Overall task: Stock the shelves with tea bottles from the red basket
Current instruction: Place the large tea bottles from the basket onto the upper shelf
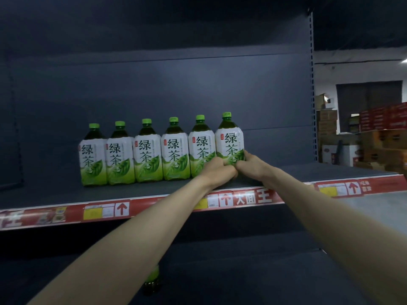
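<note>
Several green tea bottles with white-and-green labels and green caps stand in a row on the dark shelf [66, 195]. The rightmost tea bottle [229, 137] is upright at the end of the row, touching its neighbour [201, 142]. My left hand [217, 169] and my right hand [248, 162] both grip the lower part of that rightmost bottle, fingers wrapped around its base. Part of another bottle [152, 280] shows low down, under my left forearm. The red basket is out of view.
The shelf's front edge carries a red price strip [123, 209]. To the right of the row the shelf is bare up to the perforated upright post [311, 84]. Stacked cardboard boxes [327, 124] and red cartons [383, 116] stand beyond the shelf end.
</note>
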